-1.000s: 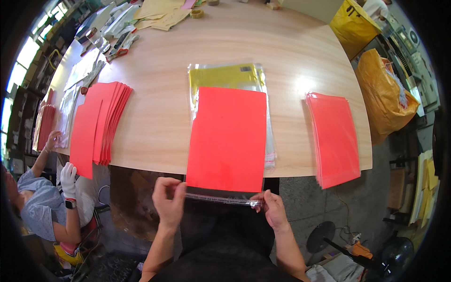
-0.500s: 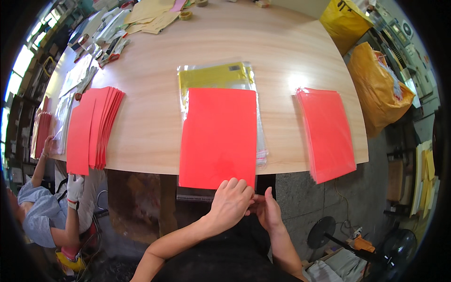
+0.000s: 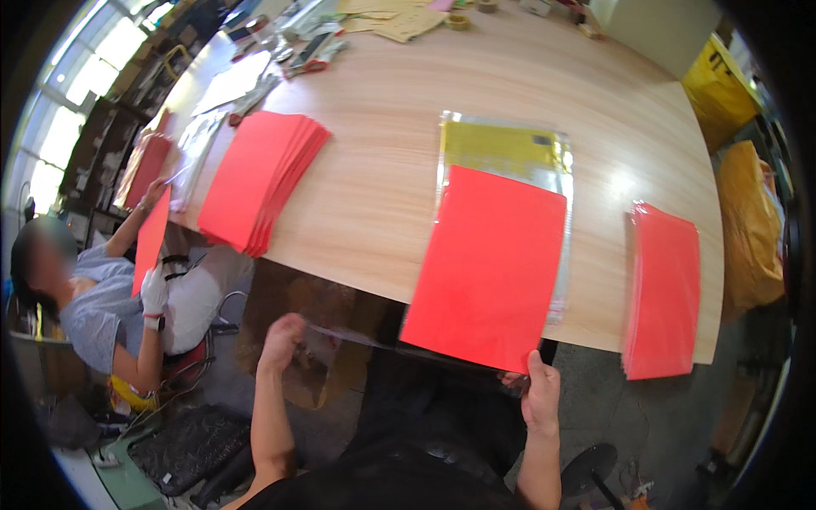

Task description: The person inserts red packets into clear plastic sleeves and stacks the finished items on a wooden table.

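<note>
At the near edge of the table (image 3: 382,170), a red sheet (image 3: 489,263) is lying over a clear plastic sleeve (image 3: 561,170) with a yellow sheet (image 3: 501,149) inside it, its lower end hanging past the edge toward the person. The right hand (image 3: 541,398) is pinching the sheet's near right corner, thumb on top, fingers tucked under. The left hand (image 3: 280,333) is off to the left and below the edge, fingers curled and pinching a thin clear strip (image 3: 340,334) that is stretching from it toward the sheet's bottom edge. By the look of it, a strip is being peeled off the sleeve's flap, so the sealing step seems to be in hand; the next move likely calls for pulling the strip free and folding the flap flat without creasing the sheet. Well apart on the right, near the table's right corner, a stack of red sheets (image 3: 663,289) is sitting. Toward the left edge, a fanned pile of red sheets (image 3: 259,178) is lying, and beyond it a seated co-worker's gloved hand (image 3: 155,291) is holding another red sheet.
</note>
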`<state>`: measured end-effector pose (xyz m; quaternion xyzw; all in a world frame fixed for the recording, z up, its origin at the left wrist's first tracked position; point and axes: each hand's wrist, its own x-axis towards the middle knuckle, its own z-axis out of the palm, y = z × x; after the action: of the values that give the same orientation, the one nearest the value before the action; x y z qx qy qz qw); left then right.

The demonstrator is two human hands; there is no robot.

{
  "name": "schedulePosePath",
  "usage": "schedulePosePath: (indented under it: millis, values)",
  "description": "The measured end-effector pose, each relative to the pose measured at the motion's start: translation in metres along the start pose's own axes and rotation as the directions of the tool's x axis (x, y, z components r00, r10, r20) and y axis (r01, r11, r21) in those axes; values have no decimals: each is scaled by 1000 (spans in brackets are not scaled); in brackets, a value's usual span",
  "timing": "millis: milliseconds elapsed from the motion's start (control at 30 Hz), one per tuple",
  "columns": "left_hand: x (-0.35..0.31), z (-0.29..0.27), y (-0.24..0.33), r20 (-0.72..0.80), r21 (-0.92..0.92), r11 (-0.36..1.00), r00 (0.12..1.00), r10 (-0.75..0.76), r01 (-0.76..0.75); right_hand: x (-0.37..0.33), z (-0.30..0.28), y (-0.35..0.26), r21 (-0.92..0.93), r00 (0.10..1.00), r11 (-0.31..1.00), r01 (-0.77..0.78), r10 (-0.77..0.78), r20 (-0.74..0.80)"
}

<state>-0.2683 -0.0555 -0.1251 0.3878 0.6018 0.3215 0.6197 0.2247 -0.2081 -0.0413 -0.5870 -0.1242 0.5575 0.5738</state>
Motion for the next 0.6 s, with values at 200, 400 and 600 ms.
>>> schedulePosePath:
  millis: [200,400,600]
  values:
    - [-23,-37,-149,-146,-671,630,763,-630,392,-3,-16,-1,-95,996,993,73,-76,-35]
    - [-31,150,-18,-107,580,710,827,552,-399,-9,-41,5,-928,699,149,341,-701,144]
    - [-32,209,66,412,460,258,461,786,-850,-12,-20,-4,-808,494,-233,541,-690,529]
